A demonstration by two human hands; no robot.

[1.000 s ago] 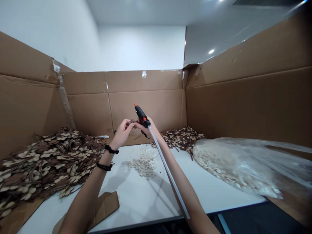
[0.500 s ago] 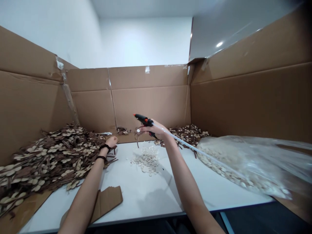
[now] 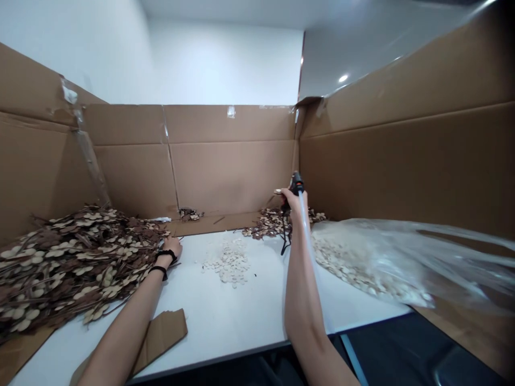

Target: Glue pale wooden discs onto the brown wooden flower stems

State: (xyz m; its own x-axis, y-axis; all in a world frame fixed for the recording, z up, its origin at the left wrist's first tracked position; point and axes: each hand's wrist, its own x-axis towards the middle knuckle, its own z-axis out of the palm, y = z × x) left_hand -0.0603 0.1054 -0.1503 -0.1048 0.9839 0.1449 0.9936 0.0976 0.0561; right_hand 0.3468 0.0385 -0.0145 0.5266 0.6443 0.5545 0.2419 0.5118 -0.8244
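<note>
My right hand is wrapped round a black hot glue gun with an orange part, raised over the far right of the table. A long clear glue stick trails back from it along my forearm. Pinched at the left of that hand is a small flower-like piece, pale with a thin brown stem. My left hand lies at the right edge of a big pile of brown and cream flower-shaped pieces. Its fingers are curled and partly hidden, so what they hold does not show.
Small pale discs lie scattered mid-table. A clear plastic bag full of discs rests at the right. Behind my right hand is another flower pile. A cardboard scrap sits in front, and cardboard walls enclose the table.
My right hand has swung to the right with the glue gun and the flower-like piece, over to the right-hand pile. My left hand stays by the left pile. The view has turned slightly right.
</note>
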